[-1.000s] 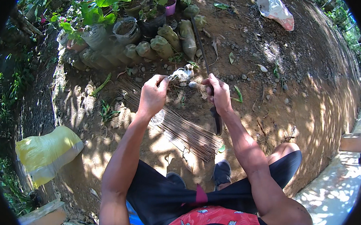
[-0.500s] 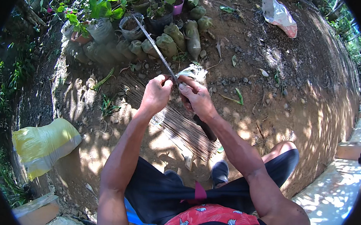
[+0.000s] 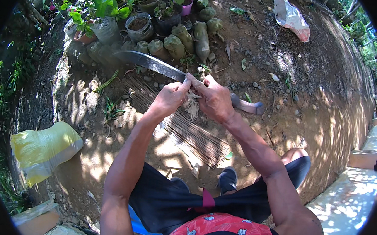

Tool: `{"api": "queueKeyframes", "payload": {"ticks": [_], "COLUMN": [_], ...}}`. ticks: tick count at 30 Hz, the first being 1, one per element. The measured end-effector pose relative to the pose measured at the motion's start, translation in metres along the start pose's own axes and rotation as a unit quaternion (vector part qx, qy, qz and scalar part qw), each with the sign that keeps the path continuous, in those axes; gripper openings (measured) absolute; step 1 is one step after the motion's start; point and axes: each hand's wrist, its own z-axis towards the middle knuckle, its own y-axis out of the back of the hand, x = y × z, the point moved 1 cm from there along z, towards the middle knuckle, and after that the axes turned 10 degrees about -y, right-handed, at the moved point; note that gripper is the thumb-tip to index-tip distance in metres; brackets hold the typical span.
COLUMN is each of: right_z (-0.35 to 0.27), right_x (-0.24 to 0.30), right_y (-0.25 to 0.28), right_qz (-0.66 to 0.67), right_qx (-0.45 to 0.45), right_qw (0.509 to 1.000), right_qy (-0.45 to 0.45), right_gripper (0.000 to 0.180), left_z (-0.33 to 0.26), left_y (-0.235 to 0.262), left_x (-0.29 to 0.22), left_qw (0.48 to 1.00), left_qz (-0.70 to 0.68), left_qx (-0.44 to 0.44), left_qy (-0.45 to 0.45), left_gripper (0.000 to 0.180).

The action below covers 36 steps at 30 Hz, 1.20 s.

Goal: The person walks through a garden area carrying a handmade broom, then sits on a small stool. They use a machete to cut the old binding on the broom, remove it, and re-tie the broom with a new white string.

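A machete lies across in front of me, its broad dark blade reaching left. My right hand is closed around it near the grip, and the curved handle sticks out to the right. Beside the blade's base my left hand is closed, thumb and fingers pinching pale strips. A tuft of these pale strips hangs between the two hands, below the blade. Which fingers grip most of the tuft is partly hidden. Beneath my hands, a bundle of thin brown sticks is spread on the ground.
Soil-filled plastic bottles and potted plants line the far left. A yellow plastic sack rests at the left, and a white plastic bag lies far right. A small wood piece lies near my feet.
The machete has turned: its blade now points more to the left and shows its broad side, with the handle swung up to the right. The pale tuft has dropped from above the hands to below.
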Motion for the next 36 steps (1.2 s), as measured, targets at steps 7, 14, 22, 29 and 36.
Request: {"api": "queueKeyframes", "payload": {"ticks": [7, 14, 22, 29, 36], "right_z": [0.012, 0.008, -0.075, -0.173, -0.161], "right_x": [-0.022, -0.062, -0.304, -0.306, -0.285], "right_y": [0.027, 0.049, 0.097, 0.007, -0.023], "right_qz": [0.062, 0.112, -0.195, -0.166, -0.129], "right_qx": [0.048, 0.138, 0.14, 0.142, 0.173], "right_qw": [0.997, 0.981, 0.849, 0.78, 0.82], "right_qy": [-0.021, -0.076, -0.47, -0.587, -0.53], "right_gripper": [0.052, 0.038, 0.049, 0.045, 0.038], "left_z": [0.001, -0.018, -0.006, 0.016, 0.015], "left_y": [-0.018, -0.035, -0.01, -0.042, -0.027], "left_x": [0.002, 0.004, 0.019, -0.002, 0.015], "left_qw": [0.99, 0.977, 0.99, 0.978, 0.996], "left_qz": [0.055, -0.208, 0.032, 0.07, -0.041], "left_qx": [-0.028, -0.051, -0.075, 0.013, 0.025], "left_qy": [-0.126, -0.008, -0.111, -0.197, -0.076], "left_gripper": [0.04, 0.03, 0.027, 0.058, 0.029]}}
